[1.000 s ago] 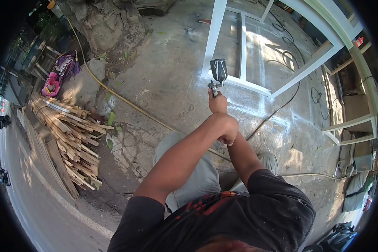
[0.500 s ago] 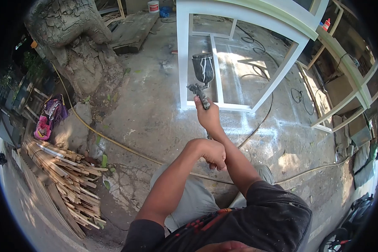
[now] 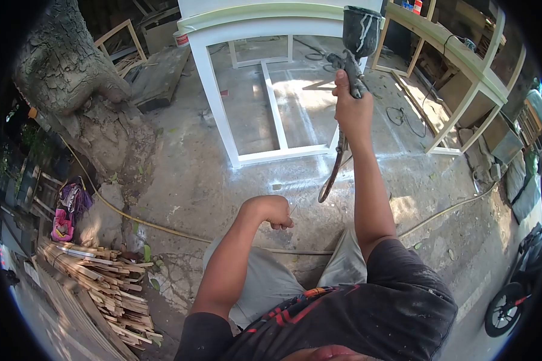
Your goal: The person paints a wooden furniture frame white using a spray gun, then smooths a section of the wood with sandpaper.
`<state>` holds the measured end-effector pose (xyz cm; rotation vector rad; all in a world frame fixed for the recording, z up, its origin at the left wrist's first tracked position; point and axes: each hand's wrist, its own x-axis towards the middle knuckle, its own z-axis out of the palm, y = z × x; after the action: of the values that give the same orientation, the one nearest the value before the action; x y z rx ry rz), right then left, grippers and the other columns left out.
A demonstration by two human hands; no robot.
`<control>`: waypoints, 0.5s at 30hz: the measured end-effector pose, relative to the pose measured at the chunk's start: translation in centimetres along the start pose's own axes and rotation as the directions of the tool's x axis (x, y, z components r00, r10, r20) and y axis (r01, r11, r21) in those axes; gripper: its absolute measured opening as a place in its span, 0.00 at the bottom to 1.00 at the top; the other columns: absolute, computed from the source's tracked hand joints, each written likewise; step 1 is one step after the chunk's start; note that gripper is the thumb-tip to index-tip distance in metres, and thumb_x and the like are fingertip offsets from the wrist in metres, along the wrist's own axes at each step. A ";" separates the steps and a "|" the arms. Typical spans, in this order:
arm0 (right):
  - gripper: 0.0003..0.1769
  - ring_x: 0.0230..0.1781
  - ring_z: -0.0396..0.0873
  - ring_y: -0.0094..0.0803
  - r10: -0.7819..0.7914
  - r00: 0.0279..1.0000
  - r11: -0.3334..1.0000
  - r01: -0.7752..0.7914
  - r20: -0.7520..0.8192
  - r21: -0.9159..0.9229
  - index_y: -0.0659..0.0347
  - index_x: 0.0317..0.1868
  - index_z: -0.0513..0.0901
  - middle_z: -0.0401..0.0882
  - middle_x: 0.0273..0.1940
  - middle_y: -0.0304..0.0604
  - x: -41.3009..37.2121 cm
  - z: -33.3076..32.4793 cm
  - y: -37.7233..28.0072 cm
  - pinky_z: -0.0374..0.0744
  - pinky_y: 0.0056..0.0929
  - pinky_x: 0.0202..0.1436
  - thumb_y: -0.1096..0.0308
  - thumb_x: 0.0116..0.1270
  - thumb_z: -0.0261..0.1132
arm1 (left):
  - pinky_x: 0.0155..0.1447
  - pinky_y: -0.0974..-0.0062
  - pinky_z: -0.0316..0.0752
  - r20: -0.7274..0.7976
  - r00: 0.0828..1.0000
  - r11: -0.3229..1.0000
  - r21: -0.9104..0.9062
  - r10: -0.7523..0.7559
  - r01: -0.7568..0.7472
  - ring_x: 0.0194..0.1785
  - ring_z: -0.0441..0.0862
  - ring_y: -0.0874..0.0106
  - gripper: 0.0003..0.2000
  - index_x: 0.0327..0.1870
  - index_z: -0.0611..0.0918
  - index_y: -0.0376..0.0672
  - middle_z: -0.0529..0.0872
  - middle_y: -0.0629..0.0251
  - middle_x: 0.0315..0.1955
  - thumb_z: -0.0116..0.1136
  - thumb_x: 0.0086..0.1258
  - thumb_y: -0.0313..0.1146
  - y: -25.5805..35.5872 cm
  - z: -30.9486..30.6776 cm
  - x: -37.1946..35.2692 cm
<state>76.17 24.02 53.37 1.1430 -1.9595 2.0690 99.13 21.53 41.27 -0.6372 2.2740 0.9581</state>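
Observation:
My right hand (image 3: 354, 117) is raised in front, wrapped around the handle of a paint spray gun (image 3: 348, 66). The gun's dark cup on top has white drips down its side, and a hose (image 3: 330, 186) hangs in a loop below the handle. Beyond and left of the gun stands a white-painted wooden frame (image 3: 220, 108) with a curved pale-green edge on its top. Over my knees my left hand (image 3: 271, 212) is closed in a loose fist, apart from the gun, with nothing seen sticking out of it.
A long hose (image 3: 180, 233) crosses the concrete floor by my feet. Bundled wood strips (image 3: 102, 283) lie at left, below a tree trunk (image 3: 72, 78). Another unpainted-legged frame (image 3: 464, 114) stands at right. A motorcycle wheel (image 3: 504, 310) shows at lower right.
My right hand has lifted the spray gun up and to the right. My left hand is now apart from the right forearm. The view has turned, so the white frame appears further left.

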 end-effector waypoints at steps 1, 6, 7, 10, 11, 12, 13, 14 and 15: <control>0.36 0.16 0.73 0.23 0.049 0.998 0.997 -0.051 -0.043 -0.059 0.67 0.32 0.84 0.77 0.21 0.36 0.6 -2.3 0.2 0.71 0.28 0.21 0.35 0.72 0.68 | 0.45 0.65 0.79 -0.027 1.000 1.000 0.010 -0.008 0.008 0.34 0.88 0.67 0.20 0.36 0.91 0.39 0.92 0.61 0.29 0.67 0.65 0.51 -0.1 0.3 0.1; 0.30 0.26 0.80 0.39 -0.013 0.955 0.966 -0.064 -0.295 -0.251 0.69 0.40 0.86 0.83 0.27 0.49 3.9 -10.9 3.1 0.76 0.40 0.33 0.43 0.77 0.65 | 0.45 0.63 0.79 -0.174 0.982 0.993 0.089 -0.067 0.084 0.34 0.88 0.64 0.19 0.33 0.90 0.38 0.91 0.60 0.28 0.66 0.67 0.49 0.7 0.4 -1.9; 0.29 0.30 0.83 0.46 -0.031 0.942 0.951 -0.074 -0.333 -0.299 0.70 0.43 0.87 0.84 0.28 0.54 4.3 -11.8 3.2 0.77 0.45 0.38 0.46 0.79 0.64 | 0.45 0.62 0.79 -0.192 0.979 0.994 0.064 -0.070 0.084 0.34 0.88 0.64 0.19 0.33 0.90 0.39 0.91 0.60 0.28 0.66 0.68 0.49 0.7 0.4 -2.2; 0.31 0.31 0.83 0.43 -0.086 0.933 0.959 -0.019 -0.350 -0.284 0.69 0.41 0.87 0.84 0.29 0.49 5.0 -11.7 3.5 0.78 0.43 0.41 0.42 0.78 0.64 | 0.46 0.62 0.80 -0.203 0.975 0.995 0.032 -0.091 0.099 0.34 0.88 0.64 0.19 0.33 0.90 0.39 0.92 0.60 0.30 0.65 0.69 0.49 0.6 0.5 -2.5; 0.33 0.31 0.82 0.38 -0.117 0.930 0.965 0.023 -0.348 -0.263 0.69 0.38 0.87 0.84 0.28 0.45 5.1 -11.4 3.4 0.79 0.41 0.42 0.40 0.77 0.64 | 0.46 0.62 0.80 -0.204 0.974 0.994 0.028 -0.097 0.105 0.35 0.88 0.64 0.18 0.34 0.90 0.39 0.92 0.61 0.30 0.65 0.69 0.49 0.5 0.4 -2.3; 0.33 0.26 0.81 0.33 -0.082 0.949 0.958 -0.009 -0.304 -0.286 0.67 0.37 0.87 0.84 0.28 0.43 4.9 -11.1 2.6 0.77 0.37 0.33 0.39 0.76 0.65 | 0.46 0.63 0.80 -0.194 0.975 0.994 0.018 -0.105 0.110 0.35 0.88 0.64 0.19 0.34 0.90 0.39 0.92 0.61 0.31 0.65 0.70 0.49 0.3 0.5 -2.1; 0.32 0.22 0.78 0.29 -0.017 0.975 0.986 -0.021 -0.221 -0.166 0.66 0.38 0.88 0.84 0.28 0.41 4.3 -10.6 1.6 0.74 0.33 0.28 0.39 0.77 0.65 | 0.47 0.64 0.80 -0.190 0.976 0.994 0.009 -0.108 0.112 0.35 0.88 0.65 0.19 0.35 0.91 0.38 0.92 0.61 0.31 0.65 0.70 0.49 0.0 0.8 -1.8; 0.31 0.18 0.76 0.25 0.032 0.991 0.998 -0.038 -0.129 -0.045 0.65 0.39 0.88 0.84 0.28 0.39 3.6 -10.4 0.6 0.72 0.29 0.23 0.40 0.77 0.65 | 0.47 0.64 0.81 -0.192 0.975 0.994 0.003 -0.110 0.113 0.36 0.89 0.65 0.19 0.35 0.91 0.38 0.93 0.61 0.32 0.66 0.70 0.49 -0.3 0.9 -1.3; 0.30 0.17 0.74 0.22 0.029 0.999 0.999 -0.027 -0.040 0.045 0.64 0.39 0.87 0.83 0.28 0.38 2.9 -10.4 -0.6 0.69 0.27 0.21 0.40 0.77 0.64 | 0.48 0.65 0.81 -0.175 0.978 0.993 0.009 -0.116 0.119 0.36 0.89 0.66 0.19 0.36 0.91 0.37 0.93 0.61 0.33 0.66 0.70 0.49 -0.7 1.0 -0.7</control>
<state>69.68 32.12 56.37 1.0787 -1.9325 2.1424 100.38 21.96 40.84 -0.8670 2.3635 0.8509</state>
